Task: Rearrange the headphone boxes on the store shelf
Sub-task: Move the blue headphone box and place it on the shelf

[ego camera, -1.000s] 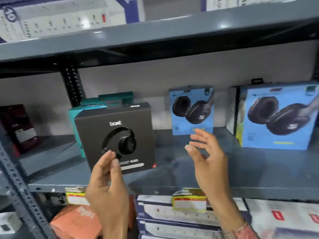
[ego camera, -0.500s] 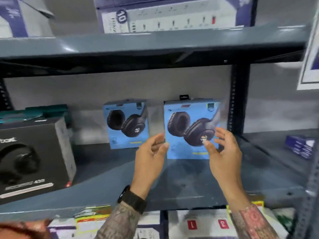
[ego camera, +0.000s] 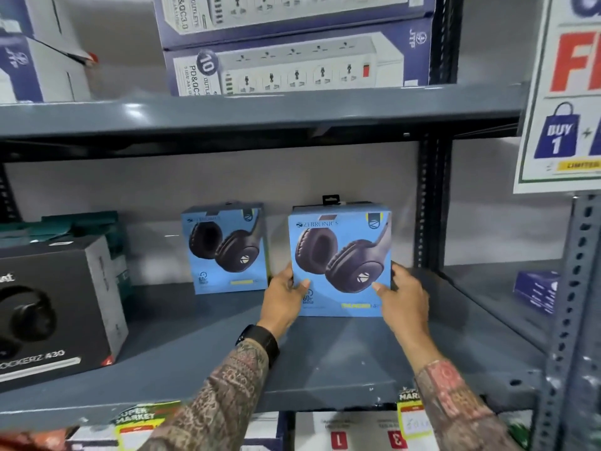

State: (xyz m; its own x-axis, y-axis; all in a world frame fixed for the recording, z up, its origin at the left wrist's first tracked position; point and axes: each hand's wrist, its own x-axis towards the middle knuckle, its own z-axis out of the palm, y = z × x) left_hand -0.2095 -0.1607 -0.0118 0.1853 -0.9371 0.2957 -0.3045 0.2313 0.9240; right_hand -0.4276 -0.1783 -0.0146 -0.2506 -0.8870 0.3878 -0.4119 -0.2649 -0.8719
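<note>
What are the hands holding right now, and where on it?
Both grip the nearer blue headphone box: left hand on its lower left edge, right hand on its lower right edge.

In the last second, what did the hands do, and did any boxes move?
Both hands left the black box and went right. The left hand and right hand now grip the sides of the nearer blue box. The farther blue box and black box appear unmoved.

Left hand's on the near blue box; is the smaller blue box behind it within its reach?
Probably yes: the left hand would have to let go, but bare shelf separates it from the smaller blue box.
</note>
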